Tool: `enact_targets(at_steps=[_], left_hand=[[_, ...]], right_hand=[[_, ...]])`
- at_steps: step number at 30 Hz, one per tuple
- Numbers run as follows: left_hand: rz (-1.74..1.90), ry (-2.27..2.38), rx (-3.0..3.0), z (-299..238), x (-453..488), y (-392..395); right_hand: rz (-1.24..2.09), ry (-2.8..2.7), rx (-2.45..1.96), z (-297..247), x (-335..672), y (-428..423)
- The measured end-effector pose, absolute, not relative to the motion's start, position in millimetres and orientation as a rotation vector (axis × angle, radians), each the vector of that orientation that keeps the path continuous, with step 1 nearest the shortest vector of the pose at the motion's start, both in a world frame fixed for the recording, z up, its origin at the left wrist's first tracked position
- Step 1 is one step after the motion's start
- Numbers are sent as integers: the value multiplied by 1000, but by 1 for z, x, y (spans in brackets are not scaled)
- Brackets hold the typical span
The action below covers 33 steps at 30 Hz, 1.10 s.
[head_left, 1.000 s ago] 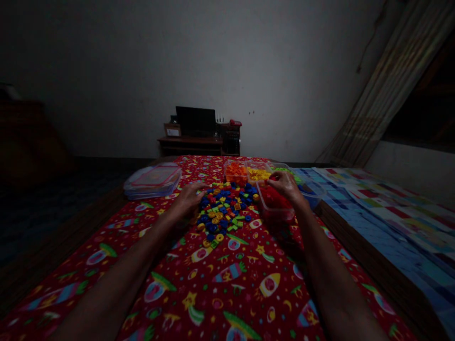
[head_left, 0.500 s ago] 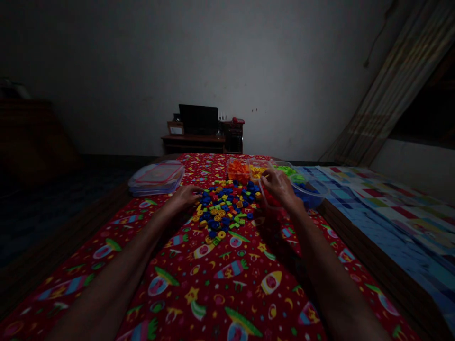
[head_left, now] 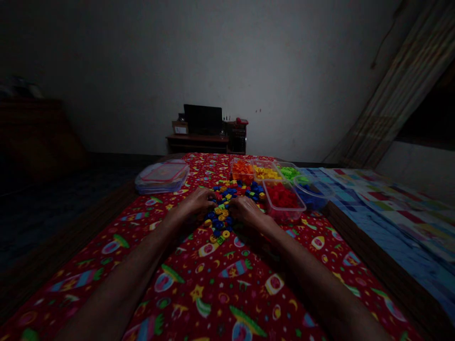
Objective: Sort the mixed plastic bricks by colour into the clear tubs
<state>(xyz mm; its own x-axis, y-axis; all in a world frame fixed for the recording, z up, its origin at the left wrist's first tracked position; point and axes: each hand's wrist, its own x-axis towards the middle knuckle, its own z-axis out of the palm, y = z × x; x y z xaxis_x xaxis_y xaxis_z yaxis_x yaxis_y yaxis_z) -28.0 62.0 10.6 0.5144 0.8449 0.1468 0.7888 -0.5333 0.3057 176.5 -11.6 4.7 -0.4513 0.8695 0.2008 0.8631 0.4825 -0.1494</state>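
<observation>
A mixed pile of small plastic building blocks (head_left: 221, 215) in blue, yellow, green and orange lies on a red patterned cloth (head_left: 220, 274). At the pile's left side is my left hand (head_left: 199, 202), its fingers curled in among the blocks. My right hand (head_left: 247, 209) reaches into the right side, knuckles up and fingers bent down. What either hand pinches is hidden beneath the fingers. Just right of the pile stands a clear tub of red blocks (head_left: 284, 194). Behind it are tubs with orange blocks (head_left: 242, 168), yellow blocks (head_left: 266, 173) and green blocks (head_left: 289, 172).
A round clear tub with blue blocks (head_left: 313, 196) stands at the table's right edge. Stacked clear lids (head_left: 162, 177) lie at the left. Beyond the table are a monitor (head_left: 203, 119) on a desk and, to the right, a bed with a checked cover (head_left: 387, 208).
My right hand has moved from above the red tub left and down into the pile. My left hand has shifted slightly right, deeper into the blocks. The view has turned slightly left.
</observation>
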Motion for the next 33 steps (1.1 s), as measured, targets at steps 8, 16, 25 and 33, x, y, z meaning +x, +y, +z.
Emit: enact_targets(at_steps=[8, 16, 25, 33], left_hand=[[799, 1235, 2205, 18, -5, 48], [839, 1272, 2200, 8, -24, 63], [722, 1469, 2525, -28, -52, 85], [523, 1407, 2495, -10, -42, 75]], right_hand=[[203, -2284, -1283, 5, 178, -4], [193, -2130, -1320, 3, 180, -1], [195, -1962, -1473, 2, 198, 4], [179, -2011, -1504, -4, 198, 6]])
